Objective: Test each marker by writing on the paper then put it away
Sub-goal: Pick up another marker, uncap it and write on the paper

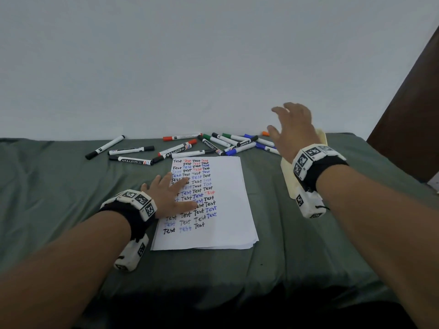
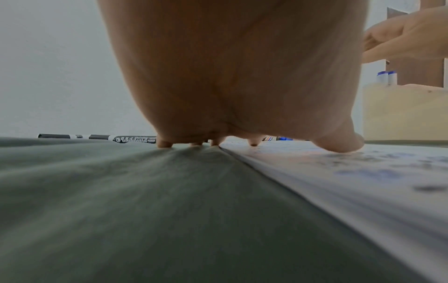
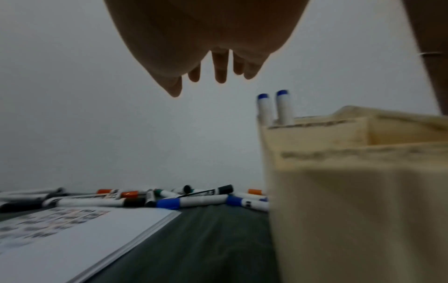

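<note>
The left hand (image 1: 167,195) lies flat with fingers spread, pressing the left edge of the paper (image 1: 223,205), palm partly on the green cloth (image 1: 59,198); it holds nothing. The right hand (image 1: 293,129) is raised in the air, fingers loosely spread and empty, above the far end of the beige holder (image 3: 351,191) that stands right of the paper. Two blue-capped markers (image 3: 274,107) stand upright in the holder's far compartment. The paper is covered in rows of "Test" in black, blue and red. Loose markers (image 1: 190,148) lie scattered on the cloth beyond the paper, near the wall (image 1: 190,67).
</note>
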Motion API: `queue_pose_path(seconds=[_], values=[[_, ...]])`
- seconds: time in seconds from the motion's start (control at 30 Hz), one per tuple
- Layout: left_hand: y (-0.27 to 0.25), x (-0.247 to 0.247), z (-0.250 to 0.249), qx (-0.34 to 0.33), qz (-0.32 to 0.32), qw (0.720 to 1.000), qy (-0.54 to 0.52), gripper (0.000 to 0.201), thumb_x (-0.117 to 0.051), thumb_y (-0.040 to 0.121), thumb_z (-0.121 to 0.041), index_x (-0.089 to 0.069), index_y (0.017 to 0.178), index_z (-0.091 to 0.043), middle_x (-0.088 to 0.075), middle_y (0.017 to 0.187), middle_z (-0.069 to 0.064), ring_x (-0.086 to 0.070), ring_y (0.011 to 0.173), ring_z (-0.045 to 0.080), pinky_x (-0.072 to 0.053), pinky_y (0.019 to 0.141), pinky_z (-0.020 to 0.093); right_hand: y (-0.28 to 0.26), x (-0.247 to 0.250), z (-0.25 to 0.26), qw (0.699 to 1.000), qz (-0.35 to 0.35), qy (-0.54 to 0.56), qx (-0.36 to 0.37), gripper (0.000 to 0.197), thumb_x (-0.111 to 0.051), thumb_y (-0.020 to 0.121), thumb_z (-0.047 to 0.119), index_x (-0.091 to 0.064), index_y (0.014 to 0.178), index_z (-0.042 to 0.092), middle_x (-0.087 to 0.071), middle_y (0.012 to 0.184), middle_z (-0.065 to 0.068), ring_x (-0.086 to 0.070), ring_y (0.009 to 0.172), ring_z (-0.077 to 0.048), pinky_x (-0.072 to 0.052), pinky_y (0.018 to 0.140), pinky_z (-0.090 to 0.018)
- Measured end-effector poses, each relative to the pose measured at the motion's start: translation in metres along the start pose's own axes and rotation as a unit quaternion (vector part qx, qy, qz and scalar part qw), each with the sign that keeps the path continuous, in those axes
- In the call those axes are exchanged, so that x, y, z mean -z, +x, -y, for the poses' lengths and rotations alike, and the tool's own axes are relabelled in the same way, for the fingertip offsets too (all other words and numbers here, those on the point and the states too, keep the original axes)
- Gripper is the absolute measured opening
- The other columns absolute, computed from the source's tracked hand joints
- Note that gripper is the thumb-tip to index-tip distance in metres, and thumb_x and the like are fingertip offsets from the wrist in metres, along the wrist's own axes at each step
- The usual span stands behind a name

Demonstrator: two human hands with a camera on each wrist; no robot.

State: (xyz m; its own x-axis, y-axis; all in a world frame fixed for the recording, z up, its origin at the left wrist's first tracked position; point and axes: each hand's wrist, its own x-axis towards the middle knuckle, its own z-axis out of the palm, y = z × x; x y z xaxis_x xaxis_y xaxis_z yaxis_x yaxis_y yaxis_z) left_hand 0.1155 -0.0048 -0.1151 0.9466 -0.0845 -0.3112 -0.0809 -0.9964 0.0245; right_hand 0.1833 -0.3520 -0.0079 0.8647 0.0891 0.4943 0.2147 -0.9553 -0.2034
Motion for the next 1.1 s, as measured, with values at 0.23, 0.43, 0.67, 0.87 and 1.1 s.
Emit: queue_pose_path(seconds=[0.23,0.43,0.67,0.87,1.1], values=[[-0.004,0.007,-0.004,-0.007,-0.012,1.0,-0.012,0.111,-0.021,0.057,-0.101,-0.007,0.154,-0.048,-0.002,0.167,0.002,-0.005,0.153,0.025,-0.013,0.12,0.058,-0.017,-0.049,0.055,0.955,0.287,0.051,0.059,0.069,-0.054,0.1,0.051,-0.031,0.158,0.023,-0.034,0.163,-0.006,-0.034,0.148,-0.026,-0.03,0.118,-0.038],[0.001,0.012,0.003,-0.027,-0.045,0.999,0.0,0.113,-0.016,0.061,-0.101,-0.017,0.155,-0.037,-0.021,0.163,0.0,-0.024,0.148,0.026,-0.027,0.116,0.058,-0.035,-0.093,0.066,0.906,0.419,-0.031,0.055,0.087,-0.04,0.093,0.075,-0.006,0.163,0.034,0.001,0.171,-0.007,0.004,0.157,-0.034,-0.01,0.125,-0.053],[0.044,0.041,0.029,-0.035,-0.096,0.995,-0.016,0.084,-0.034,0.08,-0.086,-0.046,0.141,-0.029,-0.061,0.129,-0.002,-0.057,0.099,0.016,-0.051,0.085,0.037,-0.039,-0.101,0.067,0.894,0.437,-0.055,0.083,0.091,-0.037,0.088,0.083,-0.006,0.161,0.039,0.006,0.171,-0.002,0.003,0.157,-0.032,-0.012,0.123,-0.056],[0.085,0.058,0.023,-0.039,-0.148,0.987,0.042,0.059,-0.05,0.093,-0.059,-0.049,0.141,-0.025,-0.054,0.14,0.001,-0.051,0.127,0.023,-0.047,0.102,0.045,-0.04,-0.098,0.066,0.896,0.436,-0.042,0.068,0.097,-0.045,0.084,0.084,-0.008,0.161,0.039,0.018,0.169,-0.002,0.006,0.157,-0.03,-0.011,0.124,-0.054],[0.109,0.076,0.004,-0.033,-0.152,0.976,0.152,0.035,-0.046,0.1,-0.04,-0.052,0.13,-0.022,-0.063,0.109,0.004,-0.055,0.092,0.022,-0.054,0.081,0.04,-0.04,-0.097,0.067,0.897,0.436,-0.023,0.065,0.096,-0.048,0.085,0.082,-0.009,0.161,0.037,0.008,0.171,-0.003,0.002,0.157,-0.029,-0.01,0.124,-0.056]])
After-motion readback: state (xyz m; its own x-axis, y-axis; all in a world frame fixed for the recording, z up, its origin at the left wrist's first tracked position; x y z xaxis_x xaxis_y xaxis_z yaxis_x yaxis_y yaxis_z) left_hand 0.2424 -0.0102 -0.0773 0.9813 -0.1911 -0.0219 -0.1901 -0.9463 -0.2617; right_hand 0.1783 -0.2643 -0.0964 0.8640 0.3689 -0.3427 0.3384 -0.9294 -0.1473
